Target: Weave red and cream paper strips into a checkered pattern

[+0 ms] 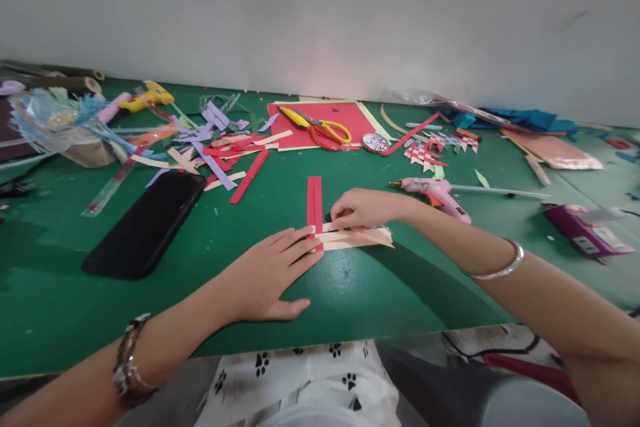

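My left hand (267, 273) lies flat on the green table (380, 287), fingers stretched out, fingertips pressing on the near end of two red paper strips (315, 203). My right hand (363, 208) is curled, its fingers pinching the cream paper strips (357, 237) that cross the red ones. The cream strips run to the right beneath that hand. A silver bangle sits on my right wrist, a beaded bracelet on my left.
A black phone (147, 223) lies left of my hands. A pink glue gun (437, 192) lies to the right. Yellow-handled scissors (320, 127) rest on red paper (345, 119). Loose paper strips (220, 150) litter the back left; woven pieces (425, 155) back right.
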### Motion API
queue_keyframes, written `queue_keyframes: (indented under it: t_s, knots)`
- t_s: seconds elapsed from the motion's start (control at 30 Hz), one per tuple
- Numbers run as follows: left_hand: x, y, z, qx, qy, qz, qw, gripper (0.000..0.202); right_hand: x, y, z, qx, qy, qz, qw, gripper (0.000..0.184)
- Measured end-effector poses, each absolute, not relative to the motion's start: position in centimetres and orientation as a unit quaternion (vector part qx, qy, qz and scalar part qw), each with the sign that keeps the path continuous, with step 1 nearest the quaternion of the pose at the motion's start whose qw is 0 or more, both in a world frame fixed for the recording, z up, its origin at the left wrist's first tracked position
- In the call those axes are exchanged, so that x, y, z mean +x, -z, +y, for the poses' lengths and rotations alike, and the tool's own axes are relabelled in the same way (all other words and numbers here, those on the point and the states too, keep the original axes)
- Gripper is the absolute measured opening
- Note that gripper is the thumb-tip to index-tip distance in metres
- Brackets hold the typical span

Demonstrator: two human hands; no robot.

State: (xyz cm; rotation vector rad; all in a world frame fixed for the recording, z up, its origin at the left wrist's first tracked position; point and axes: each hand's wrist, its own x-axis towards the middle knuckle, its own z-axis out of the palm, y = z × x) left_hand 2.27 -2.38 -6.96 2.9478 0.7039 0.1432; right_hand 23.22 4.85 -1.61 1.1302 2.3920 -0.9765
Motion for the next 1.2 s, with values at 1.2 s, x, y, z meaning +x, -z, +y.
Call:
queue_keyframes:
  t_s: [1.2]
  knots:
    - [2.4,6.5,-2.4,0.961,0.013,0.257,0.099,0.061,24.0,0.5,5.1,0.403,0.296,0.836,0.225,0.023]
